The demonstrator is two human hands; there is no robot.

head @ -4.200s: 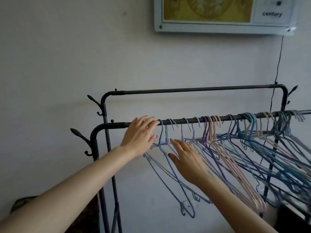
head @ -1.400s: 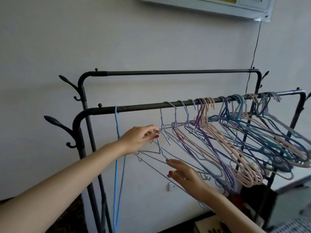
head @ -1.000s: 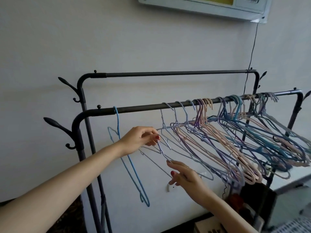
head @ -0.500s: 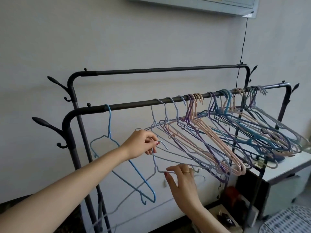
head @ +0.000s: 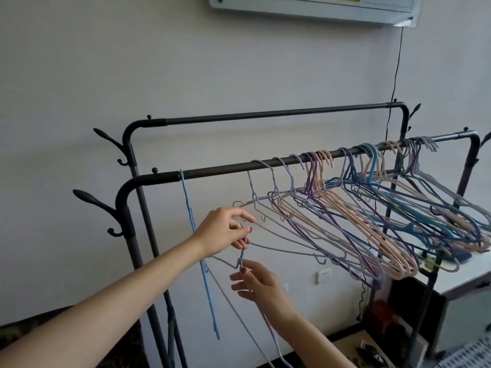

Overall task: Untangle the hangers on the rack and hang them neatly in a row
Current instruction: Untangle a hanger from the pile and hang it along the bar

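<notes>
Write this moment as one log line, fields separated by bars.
left hand: pinching pale grey wire hanger by hook | right hand: steadying it | hanger: off black metal rail

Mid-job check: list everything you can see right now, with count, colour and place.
rack: one, black, two rails, against the wall
blue hanger: one, alone at the left end of the front rail
loose hanger: one, pale lilac, off the rail, held in both hands
tangled hangers: many, pink, purple, lilac and blue, bunched along the right of the front rail
wall socket: one, white, low on the wall
cable: one, black, down the wall
panel: one, white-framed, top of the wall
cabinet: one, white top, right
left hand: pinching the loose hanger's hook
right hand: gripping its neck
</notes>
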